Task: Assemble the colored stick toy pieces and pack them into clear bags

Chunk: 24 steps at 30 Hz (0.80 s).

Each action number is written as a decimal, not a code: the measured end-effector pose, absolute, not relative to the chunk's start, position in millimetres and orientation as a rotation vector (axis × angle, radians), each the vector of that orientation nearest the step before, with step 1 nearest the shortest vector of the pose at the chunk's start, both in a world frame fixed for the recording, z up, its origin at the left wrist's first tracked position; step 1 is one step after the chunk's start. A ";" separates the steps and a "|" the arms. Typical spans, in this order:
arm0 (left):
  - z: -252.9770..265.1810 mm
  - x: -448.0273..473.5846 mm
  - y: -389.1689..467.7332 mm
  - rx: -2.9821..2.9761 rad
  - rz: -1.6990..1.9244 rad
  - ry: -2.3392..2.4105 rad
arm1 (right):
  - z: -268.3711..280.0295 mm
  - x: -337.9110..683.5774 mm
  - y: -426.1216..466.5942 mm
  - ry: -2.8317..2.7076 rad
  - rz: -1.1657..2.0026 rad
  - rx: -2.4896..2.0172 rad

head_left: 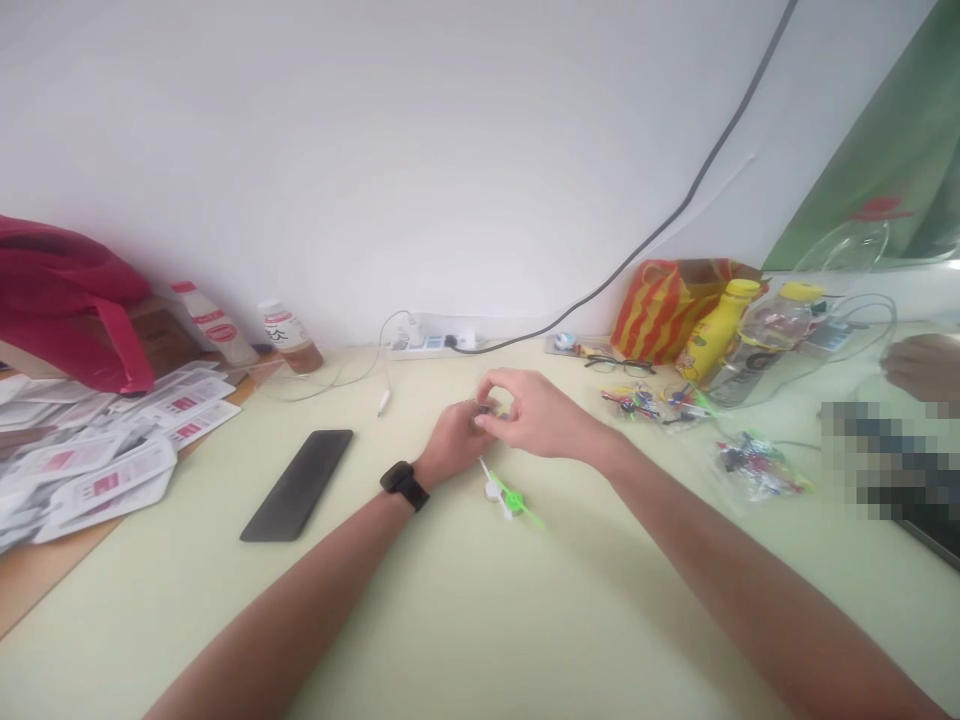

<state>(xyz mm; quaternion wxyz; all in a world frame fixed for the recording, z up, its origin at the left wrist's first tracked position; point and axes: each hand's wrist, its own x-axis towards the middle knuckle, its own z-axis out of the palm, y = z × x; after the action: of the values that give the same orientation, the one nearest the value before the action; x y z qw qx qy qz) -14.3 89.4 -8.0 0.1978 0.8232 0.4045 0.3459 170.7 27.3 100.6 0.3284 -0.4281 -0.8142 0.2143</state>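
My left hand, below a black wristwatch, is closed around something small that its fingers mostly hide. From above, my right hand bends thumb and forefinger into a ring and pinches at the same spot. A small dark bit shows between the fingertips, too blurred to name. Just under the hands, on the table, lie a bright green plastic piece with a round middle and a white plastic piece, touching or overlapping.
A dark phone lies left, past it a pile of white packets. Bags of small colourful parts lie right, near glasses and bottles. A power strip runs along the wall. Another person's hand shows far right.
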 end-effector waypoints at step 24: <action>-4.4 -13.0 85.6 2.294 0.992 1.180 | 97.7 176.3 38.5 -2.136 0.484 -1.069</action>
<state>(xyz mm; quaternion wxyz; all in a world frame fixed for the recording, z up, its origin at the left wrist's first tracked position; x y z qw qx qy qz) -13.0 85.6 -4.4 0.1875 0.8153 0.4194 0.3525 176.3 38.5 97.7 0.3450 -0.4116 -0.8227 0.1862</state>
